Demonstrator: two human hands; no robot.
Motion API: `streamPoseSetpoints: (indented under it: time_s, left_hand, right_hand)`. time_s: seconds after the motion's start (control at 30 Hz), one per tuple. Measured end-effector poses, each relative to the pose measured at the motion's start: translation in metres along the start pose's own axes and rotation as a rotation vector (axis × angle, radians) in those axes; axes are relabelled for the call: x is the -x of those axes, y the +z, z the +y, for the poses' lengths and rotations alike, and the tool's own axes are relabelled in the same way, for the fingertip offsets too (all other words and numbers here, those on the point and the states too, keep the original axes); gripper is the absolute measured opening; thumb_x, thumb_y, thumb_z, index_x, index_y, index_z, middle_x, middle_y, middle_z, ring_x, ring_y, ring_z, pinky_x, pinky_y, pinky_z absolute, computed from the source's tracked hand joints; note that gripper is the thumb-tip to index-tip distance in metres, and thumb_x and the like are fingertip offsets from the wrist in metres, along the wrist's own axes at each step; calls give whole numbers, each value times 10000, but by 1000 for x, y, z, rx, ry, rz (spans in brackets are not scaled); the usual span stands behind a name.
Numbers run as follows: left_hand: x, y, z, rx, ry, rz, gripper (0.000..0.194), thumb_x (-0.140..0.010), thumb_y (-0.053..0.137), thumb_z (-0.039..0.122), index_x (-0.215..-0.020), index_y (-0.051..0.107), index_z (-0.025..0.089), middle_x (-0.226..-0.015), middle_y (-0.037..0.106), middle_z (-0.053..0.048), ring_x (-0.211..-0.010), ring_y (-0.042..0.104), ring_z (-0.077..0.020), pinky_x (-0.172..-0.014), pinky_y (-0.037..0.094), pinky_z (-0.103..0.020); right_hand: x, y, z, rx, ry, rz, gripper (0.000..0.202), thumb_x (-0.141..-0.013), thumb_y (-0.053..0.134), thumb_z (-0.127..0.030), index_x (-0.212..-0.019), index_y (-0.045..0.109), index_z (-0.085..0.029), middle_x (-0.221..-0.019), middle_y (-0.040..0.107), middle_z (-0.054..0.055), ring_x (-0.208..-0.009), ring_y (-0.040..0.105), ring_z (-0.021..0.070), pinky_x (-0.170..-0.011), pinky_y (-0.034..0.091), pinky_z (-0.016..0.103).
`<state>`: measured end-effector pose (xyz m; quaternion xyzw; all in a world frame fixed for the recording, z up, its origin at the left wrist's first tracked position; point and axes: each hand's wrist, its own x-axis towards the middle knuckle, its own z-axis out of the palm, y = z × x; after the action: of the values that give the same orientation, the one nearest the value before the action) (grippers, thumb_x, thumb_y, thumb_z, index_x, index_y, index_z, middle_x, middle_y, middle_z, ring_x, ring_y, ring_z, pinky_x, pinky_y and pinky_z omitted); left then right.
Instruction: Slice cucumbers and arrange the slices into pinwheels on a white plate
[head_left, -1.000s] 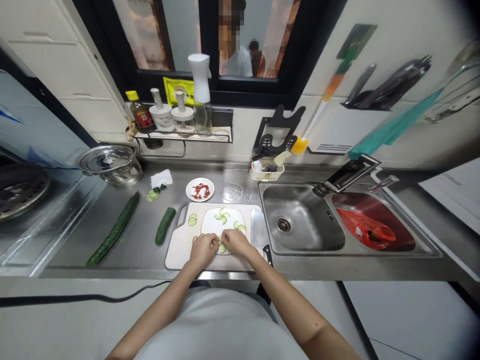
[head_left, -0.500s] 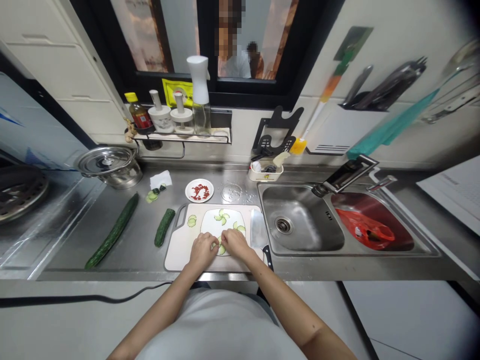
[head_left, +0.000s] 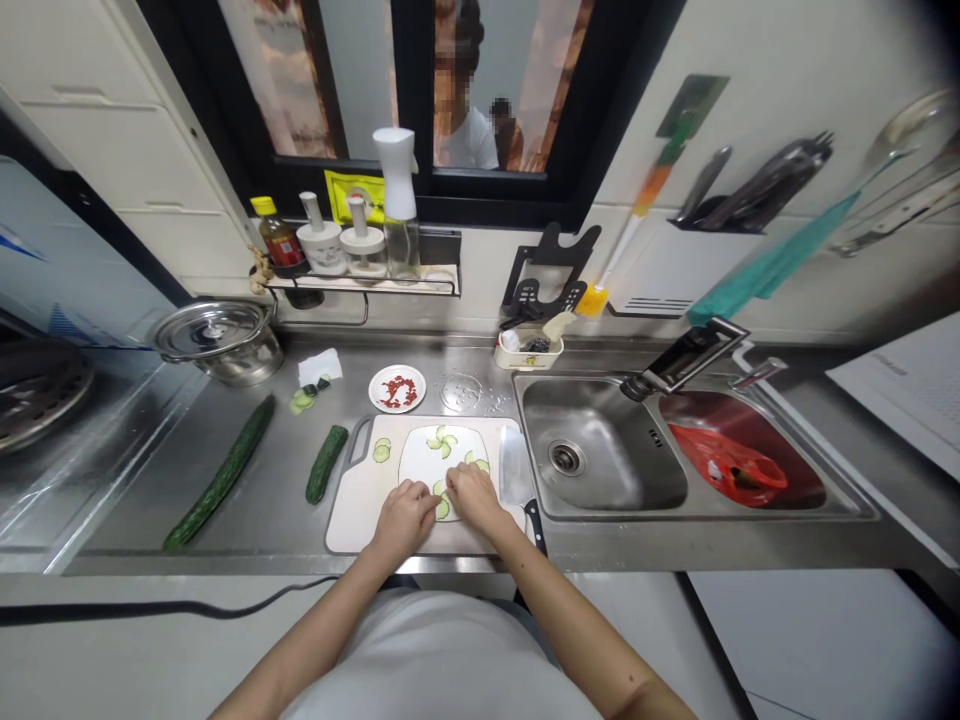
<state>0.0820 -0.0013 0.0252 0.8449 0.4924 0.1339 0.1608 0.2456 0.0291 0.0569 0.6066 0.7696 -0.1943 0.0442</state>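
Note:
A white square plate (head_left: 418, 461) rests on the cutting board (head_left: 352, 518), bearing cucumber slices (head_left: 442, 441) in a small pinwheel near its far edge and more slices at its right. My left hand (head_left: 405, 515) has its fingers closed at the near part of the plate, beside slices (head_left: 441, 503) there. Just right of those slices, my right hand (head_left: 474, 497) is also closed; anything between its fingertips is too small to make out. A knife (head_left: 514, 468) lies on the board's right side. Two loose slices (head_left: 382, 450) sit left of the plate.
Left of the board lie a short cucumber (head_left: 326, 464) and a long one (head_left: 221, 480). A dish of red bits (head_left: 397, 389) stands behind it. The sink (head_left: 600, 460) is at the right, a steel pot (head_left: 217, 340) at the back left.
The view has shifted slightly. My hands have moved a little apart, uncovering more of the slices between them at the near part of the plate.

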Motion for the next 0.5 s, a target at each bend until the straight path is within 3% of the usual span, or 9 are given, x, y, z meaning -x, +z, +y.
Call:
streamPoseSetpoints:
  time_s: [0.5]
  left_hand:
    - [-6, 15, 0, -59, 18, 49, 207, -794, 508, 111, -838, 677, 222, -813, 585, -59, -811, 499, -194, -694, 361, -313]
  right_hand:
    - [15, 13, 4, 59, -8, 172, 241, -895, 429, -146, -944, 659, -195, -1024, 637, 101, -995, 547, 242, -809, 353, 321]
